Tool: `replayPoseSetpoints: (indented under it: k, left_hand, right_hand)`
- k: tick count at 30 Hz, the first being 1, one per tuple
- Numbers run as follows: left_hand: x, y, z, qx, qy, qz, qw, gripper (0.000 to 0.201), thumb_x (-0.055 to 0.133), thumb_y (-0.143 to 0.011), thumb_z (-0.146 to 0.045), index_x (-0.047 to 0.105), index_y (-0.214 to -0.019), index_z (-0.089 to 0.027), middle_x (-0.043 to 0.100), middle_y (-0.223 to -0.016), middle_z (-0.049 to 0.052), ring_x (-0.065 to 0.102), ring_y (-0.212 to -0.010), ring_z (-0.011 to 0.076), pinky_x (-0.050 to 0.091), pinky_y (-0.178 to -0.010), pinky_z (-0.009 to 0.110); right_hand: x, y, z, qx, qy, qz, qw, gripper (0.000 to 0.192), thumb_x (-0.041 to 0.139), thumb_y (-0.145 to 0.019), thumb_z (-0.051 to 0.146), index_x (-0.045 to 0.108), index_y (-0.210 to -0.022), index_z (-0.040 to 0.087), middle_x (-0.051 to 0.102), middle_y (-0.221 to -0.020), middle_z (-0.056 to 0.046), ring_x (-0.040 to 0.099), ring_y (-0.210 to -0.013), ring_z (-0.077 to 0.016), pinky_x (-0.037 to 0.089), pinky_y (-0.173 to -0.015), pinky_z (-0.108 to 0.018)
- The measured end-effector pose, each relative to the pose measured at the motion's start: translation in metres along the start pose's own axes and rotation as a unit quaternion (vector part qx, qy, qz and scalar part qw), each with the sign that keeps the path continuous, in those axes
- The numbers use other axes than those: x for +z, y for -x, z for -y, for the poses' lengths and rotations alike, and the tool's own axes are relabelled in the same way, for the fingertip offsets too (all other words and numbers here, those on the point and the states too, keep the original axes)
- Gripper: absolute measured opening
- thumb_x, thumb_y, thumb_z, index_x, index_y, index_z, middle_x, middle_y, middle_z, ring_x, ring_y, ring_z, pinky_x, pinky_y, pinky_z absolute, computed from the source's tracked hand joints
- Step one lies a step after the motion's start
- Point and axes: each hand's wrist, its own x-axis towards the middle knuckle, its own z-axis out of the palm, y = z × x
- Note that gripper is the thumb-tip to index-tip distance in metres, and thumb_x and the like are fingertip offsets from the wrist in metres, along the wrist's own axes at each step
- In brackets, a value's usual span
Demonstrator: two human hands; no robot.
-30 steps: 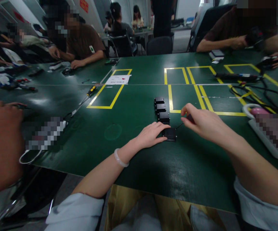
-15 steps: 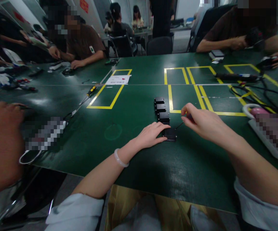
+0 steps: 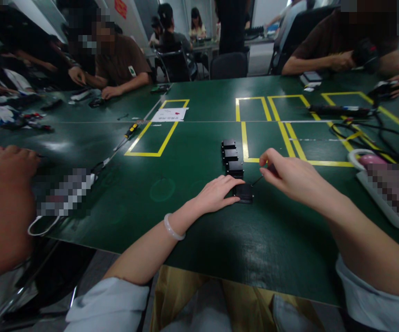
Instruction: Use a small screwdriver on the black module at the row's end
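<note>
Block, black, boxy, hard-looking (image 3: 245, 193): lies flat on glossy green desk (image 3: 282, 258), near row of similar blocks (image 3: 230, 154). Under left hand (image 3: 215, 193), fingers bracketing left side; in right hand (image 3: 284, 175), fingers pinching thin dark rod (image 3: 256, 181). Judged light, stiff; grip opposite sides.

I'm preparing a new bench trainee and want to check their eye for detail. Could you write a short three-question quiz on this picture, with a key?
1. Which of these is the left grip touching?
a) the yellow-and-black screwdriver
b) the nearest black block
c) the white paper
2. True or false: the right grip is holding a thin dark tool.
3. Fill in the colour: the taped outlines on the green table are ____.

Key: 1. b; 2. true; 3. yellow.
</note>
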Motion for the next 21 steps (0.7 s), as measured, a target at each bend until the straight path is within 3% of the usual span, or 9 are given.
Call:
replayPoseSetpoints:
  k: [9,16,21]
  left_hand:
    - [-0.0003,0.0003,-0.0002,0.001,-0.001,-0.002,1.0,0.042,0.054,-0.094,-0.039,0.044,-0.133,-0.026,0.055,-0.121,0.007,0.053,-0.106,0.023,0.045,-0.091,0.036]
    - [0.0005,0.0002,0.0003,0.002,-0.003,-0.002,1.0,0.043,0.054,-0.094,-0.04,0.044,-0.134,-0.026,0.055,-0.121,0.007,0.053,-0.107,0.023,0.046,-0.092,0.037]
    - [0.0002,0.0002,0.0,0.0,-0.003,-0.003,1.0,0.042,0.053,-0.094,-0.04,0.045,-0.133,-0.026,0.056,-0.121,0.007,0.053,-0.107,0.0236,0.046,-0.092,0.037]
  right_hand:
    - [-0.0016,-0.0007,0.002,0.019,0.009,0.002,1.0,0.027,0.039,-0.094,0.045,0.051,-0.098,0.021,0.062,-0.068,-0.002,0.055,-0.058,-0.0181,0.026,-0.051,-0.027]
    - [0.001,0.0003,-0.0018,-0.007,-0.008,0.002,1.0,0.019,0.042,-0.092,0.034,0.049,-0.104,0.021,0.061,-0.068,0.0,0.053,-0.057,-0.0163,0.027,-0.052,-0.027]
    - [-0.0019,0.0001,0.0028,0.011,-0.015,0.008,1.0,0.023,0.042,-0.092,0.039,0.048,-0.105,0.021,0.065,-0.074,-0.002,0.056,-0.06,-0.0172,0.028,-0.052,-0.027]
